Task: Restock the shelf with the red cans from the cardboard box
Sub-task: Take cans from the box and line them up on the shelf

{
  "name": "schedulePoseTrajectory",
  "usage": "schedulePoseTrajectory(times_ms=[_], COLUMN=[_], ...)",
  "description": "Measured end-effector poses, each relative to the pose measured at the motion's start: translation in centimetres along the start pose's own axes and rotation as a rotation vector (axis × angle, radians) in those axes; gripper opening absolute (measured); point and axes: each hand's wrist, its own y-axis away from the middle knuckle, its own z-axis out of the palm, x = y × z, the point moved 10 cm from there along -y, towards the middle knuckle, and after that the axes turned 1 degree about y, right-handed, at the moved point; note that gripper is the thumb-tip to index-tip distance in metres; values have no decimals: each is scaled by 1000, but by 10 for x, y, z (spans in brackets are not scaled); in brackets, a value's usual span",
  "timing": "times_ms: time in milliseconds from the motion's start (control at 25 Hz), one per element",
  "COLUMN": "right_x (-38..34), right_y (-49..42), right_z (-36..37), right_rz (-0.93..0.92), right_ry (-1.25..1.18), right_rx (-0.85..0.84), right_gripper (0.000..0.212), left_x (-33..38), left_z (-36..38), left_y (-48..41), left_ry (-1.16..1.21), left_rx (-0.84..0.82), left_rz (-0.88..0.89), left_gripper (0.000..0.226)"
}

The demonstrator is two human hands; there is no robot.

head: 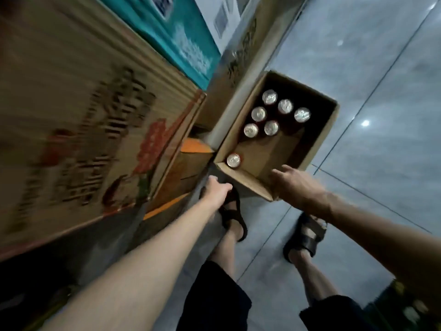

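Observation:
An open cardboard box (317, 144) stands on the tiled floor against the shelf's base. Several red cans with silver tops stand upright inside; a cluster (270, 127) fills the far part, and a single can (233, 160) sits in the near left corner. My left hand (216, 188) reaches down beside the box's near left corner, fingers pointing down, holding nothing. My right hand (291, 181) hovers over the box's near edge with fingers spread and empty.
Large printed cardboard cartons (83, 120) and a teal carton (176, 39) fill the shelf on the left. A grey shelf upright (248, 75) runs beside the box. My sandalled feet (304, 237) stand on the grey tiled floor (381, 91).

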Motion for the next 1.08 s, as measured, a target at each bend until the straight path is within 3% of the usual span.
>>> schedulePoseTrajectory(times_ms=[80, 280, 560, 640, 760, 920, 1080], right_x=[11, -4, -20, -11, 15, 42, 24], right_y=[-61, -192, -245, -234, -188, -79, 28], right_z=[41, 125, 145, 135, 101, 19, -79], right_rz=[-26, -153, -196, -133, 38, 195, 199], right_ry=[73, 61, 210, 88, -296, -870, -1117], right_rx=[-20, -25, 82, 118, 220, 382, 421], right_gripper=[46, 72, 47, 45, 59, 53, 44], left_x=[-11, -26, -36, -29, -15, 20, 84], left_z=[15, 40, 39, 34, 17, 28, 18], left_y=[-60, -177, -205, -197, -159, -51, 88], left_ry=[82, 246, 93, 81, -202, -312, -249], left_rx=[43, 136, 124, 101, 188, 83, 101], left_rz=[-45, -39, 41, 64, 156, 412, 749], left_gripper=[65, 61, 72, 71, 82, 97, 88])
